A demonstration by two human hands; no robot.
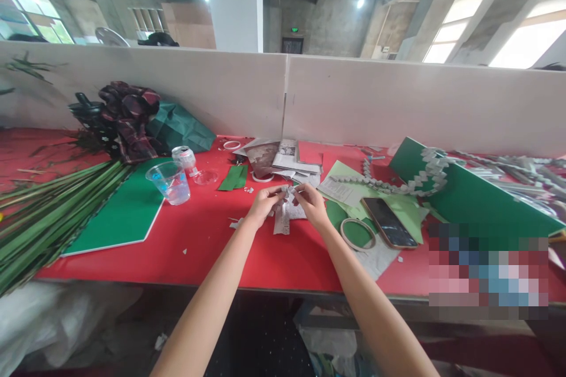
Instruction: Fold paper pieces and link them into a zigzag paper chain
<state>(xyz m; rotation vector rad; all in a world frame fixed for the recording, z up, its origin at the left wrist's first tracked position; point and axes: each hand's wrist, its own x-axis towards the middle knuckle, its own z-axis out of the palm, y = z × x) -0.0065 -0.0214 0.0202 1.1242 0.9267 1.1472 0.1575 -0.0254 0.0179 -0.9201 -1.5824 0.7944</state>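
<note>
Just in front of me, above the red table, both hands meet at a small folded piece of printed paper (288, 191). The fingers of my left hand (264, 206) pinch its left side. Its right side is between the fingertips of my right hand (311, 202). The fingers partly cover the piece, so its exact folds are hard to make out. Below the hands, a printed paper strip (282, 222) lies on the table. To the right, a zigzag chain of folded paper (435, 172) rests over papers and against a green board (477, 194).
Right of my hands are a tape roll (372, 242) and a phone (390, 222). A plastic cup (170, 184), a can (184, 160) and long green leaves (84, 206) lie left. Stacked papers (296, 159) sit ahead, before a white partition (398, 100).
</note>
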